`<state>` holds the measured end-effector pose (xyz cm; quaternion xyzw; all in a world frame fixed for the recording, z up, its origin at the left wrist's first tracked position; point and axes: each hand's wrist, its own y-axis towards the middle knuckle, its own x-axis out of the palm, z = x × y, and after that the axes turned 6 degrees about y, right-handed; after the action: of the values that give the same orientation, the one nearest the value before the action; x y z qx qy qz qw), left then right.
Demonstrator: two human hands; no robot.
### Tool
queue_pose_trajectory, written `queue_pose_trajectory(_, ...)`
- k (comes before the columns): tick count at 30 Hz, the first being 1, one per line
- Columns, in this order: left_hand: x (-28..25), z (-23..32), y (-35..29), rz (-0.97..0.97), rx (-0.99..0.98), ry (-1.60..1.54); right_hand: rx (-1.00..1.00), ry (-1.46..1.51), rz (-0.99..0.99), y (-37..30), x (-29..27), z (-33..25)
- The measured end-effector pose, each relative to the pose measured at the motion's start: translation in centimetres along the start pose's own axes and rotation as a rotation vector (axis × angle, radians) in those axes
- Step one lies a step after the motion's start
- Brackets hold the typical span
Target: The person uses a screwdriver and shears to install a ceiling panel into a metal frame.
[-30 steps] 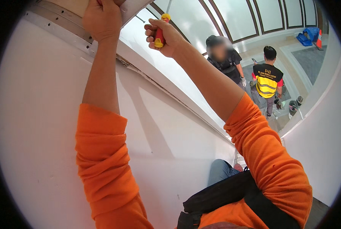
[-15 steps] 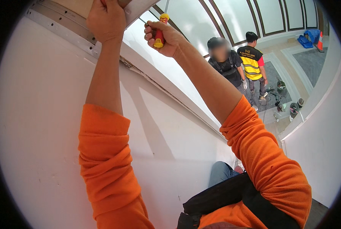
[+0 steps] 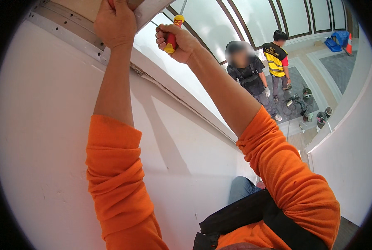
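My right hand (image 3: 179, 43) is closed round the red and yellow handle of a screwdriver (image 3: 178, 21), whose thin shaft runs up past the top edge. Beside my right thumb a second thin dark rod (image 3: 154, 23) slants up and left; what it belongs to is hidden. At the top edge my left hand (image 3: 115, 26) is raised and closed, next to a white frame edge (image 3: 152, 11). Something reddish shows at its fingers, cut off by the picture's edge, so its kind is unclear. A metal strip with holes (image 3: 65, 34) lies left of this hand.
A white panel (image 3: 57, 137) stretches below my arms, with a rough, cracked edge (image 3: 165, 88). Down to the right, two people (image 3: 246, 68) (image 3: 276, 62) stand on the floor among buckets (image 3: 321, 118) and tools. Farther off are a blue tarp (image 3: 337, 41) and an orange cone (image 3: 349, 45).
My right hand and the screwdriver have shifted slightly left, and the handle tilts a little more. The person in the yellow vest has turned and moved slightly away. My left hand has hardly moved.
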<state>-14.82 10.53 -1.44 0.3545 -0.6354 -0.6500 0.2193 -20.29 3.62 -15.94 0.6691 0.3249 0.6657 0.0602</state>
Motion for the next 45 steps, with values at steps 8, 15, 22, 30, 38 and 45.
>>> queue_pose_trajectory(8,0.1,0.3,-0.4,-0.010,-0.006,0.014,-0.417,-0.226,-0.006,-0.9,0.3,2.0)
queue_pose_trajectory(15,0.4,-0.7,-0.2,0.065,0.083,0.023,-0.228,-0.160,-0.004,-1.8,0.2,1.3)
queue_pose_trajectory(22,-0.2,-0.5,0.0,-0.023,-0.003,0.162,-0.077,-0.134,0.081,-1.4,0.2,0.2)
queue_pose_trajectory(30,-0.6,-3.2,0.4,0.036,0.039,0.279,-0.308,-0.219,0.007,-1.6,0.2,2.4)
queue_pose_trajectory(38,-0.2,-3.2,0.4,0.037,0.030,0.343,0.057,-0.004,0.022,-0.8,0.3,0.5)
queue_pose_trajectory(45,-0.6,-3.4,0.0,0.028,0.021,0.374,0.055,0.045,0.034,-0.6,0.2,0.5)
